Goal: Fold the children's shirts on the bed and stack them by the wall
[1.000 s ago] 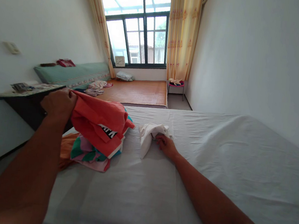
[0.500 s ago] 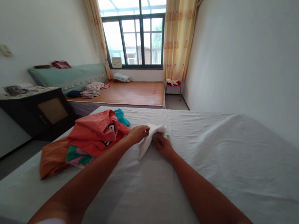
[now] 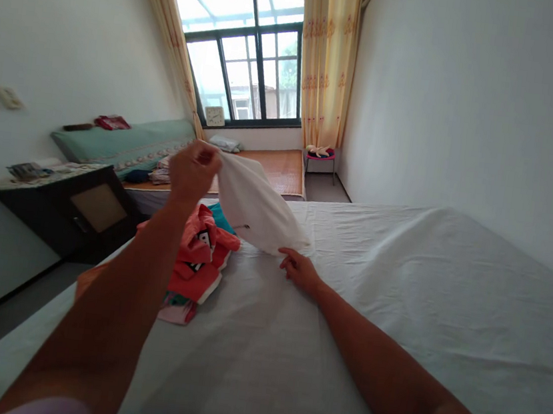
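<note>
Lifting a corner of the cloth (image 3: 251, 207), the left hand (image 3: 193, 170) now stands high over the bed (image 3: 398, 282). Half a second ago it was down on the sheet next to the right hand (image 3: 299, 270), and a second ago it was off at the pile (image 3: 197, 258). Its fingers are closed tight on that corner. The right hand lies low on the bed with curled fingers at the cloth's bottom tip. Whether it pinches the tip or only touches it cannot be told. The cloth was a crumpled lump before; it now hangs open, stretched on a slant between the two hands, its low end on the bed. So the work in hand has gone from gathering to opening out.

The pile of red, teal and patterned clothes sits just left of the cloth, partly behind the left forearm, close enough for the hanging edge to brush it. A dark cabinet (image 3: 79, 210) stands left of the bed. Farther off are a mat (image 3: 275, 170), a stool (image 3: 323, 156), a curtain (image 3: 327, 59) and a window (image 3: 248, 62). The bed to the right of the hands is bare sheet.
</note>
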`<state>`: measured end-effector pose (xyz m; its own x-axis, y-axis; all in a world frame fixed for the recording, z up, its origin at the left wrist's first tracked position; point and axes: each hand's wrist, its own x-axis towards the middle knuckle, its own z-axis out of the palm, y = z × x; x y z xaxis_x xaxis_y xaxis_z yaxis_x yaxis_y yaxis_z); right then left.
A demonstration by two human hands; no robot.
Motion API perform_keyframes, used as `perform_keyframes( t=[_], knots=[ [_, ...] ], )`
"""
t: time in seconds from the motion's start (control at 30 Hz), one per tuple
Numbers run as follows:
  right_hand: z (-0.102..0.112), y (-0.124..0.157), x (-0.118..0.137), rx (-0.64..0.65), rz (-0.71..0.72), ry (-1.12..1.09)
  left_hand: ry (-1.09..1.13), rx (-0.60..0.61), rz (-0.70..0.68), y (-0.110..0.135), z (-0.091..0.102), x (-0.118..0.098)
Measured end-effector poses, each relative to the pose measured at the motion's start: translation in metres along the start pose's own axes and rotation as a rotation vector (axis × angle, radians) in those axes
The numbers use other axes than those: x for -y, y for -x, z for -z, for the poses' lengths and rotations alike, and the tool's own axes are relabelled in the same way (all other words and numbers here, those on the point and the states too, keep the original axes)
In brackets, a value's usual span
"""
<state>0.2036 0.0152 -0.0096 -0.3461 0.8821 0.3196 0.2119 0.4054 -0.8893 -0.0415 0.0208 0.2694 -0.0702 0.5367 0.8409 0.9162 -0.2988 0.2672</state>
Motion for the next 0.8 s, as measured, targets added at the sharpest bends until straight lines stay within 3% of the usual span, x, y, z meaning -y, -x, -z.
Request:
perform_keyframes(
  t=[0.1, 0.17, 0.3, 0.33, 0.47, 0.5, 0.57, 0.63, 0.67, 0.73, 0.8],
  knots=[
    [0.001, -0.001, 0.0, -0.003, -0.031, -0.015, -0.053, -0.364, 0.066, -0.041, 0.048, 0.044],
    [0.002, -0.002, 0.0, 0.006, -0.031, -0.001, -0.135, -0.48, 0.164, -0.052, 0.074, 0.083],
    [0.002, -0.001, 0.003, 0.016, -0.019, 0.047, -0.351, -0.613, 0.538, -0.03, 0.108, 0.151],
    [0.002, -0.001, 0.004, 0.019, -0.016, 0.06, -0.39, -0.544, 0.607, -0.016, 0.111, 0.161],
    [0.002, 0.001, 0.01, 0.028, -0.019, 0.113, -0.409, 0.158, 0.571, 0.043, 0.109, 0.187],
    [0.002, 0.002, 0.011, 0.029, -0.022, 0.122, -0.435, 0.169, 0.541, 0.054, 0.107, 0.193],
    [0.002, 0.002, 0.011, 0.033, -0.022, 0.136, -0.41, 0.074, 0.549, 0.067, 0.106, 0.206],
    [0.002, 0.003, 0.01, 0.035, -0.016, 0.145, -0.207, -0.029, 0.632, 0.072, 0.104, 0.217],
    [0.002, 0.003, 0.009, 0.034, -0.014, 0.149, -0.084, -0.002, 0.677, 0.073, 0.102, 0.22],
    [0.001, 0.004, 0.007, 0.034, -0.016, 0.156, 0.092, 0.197, 0.732, 0.079, 0.093, 0.221],
    [0.001, 0.004, 0.007, 0.044, -0.017, 0.167, 0.148, 0.437, 0.701, 0.09, 0.078, 0.213]
  ],
)
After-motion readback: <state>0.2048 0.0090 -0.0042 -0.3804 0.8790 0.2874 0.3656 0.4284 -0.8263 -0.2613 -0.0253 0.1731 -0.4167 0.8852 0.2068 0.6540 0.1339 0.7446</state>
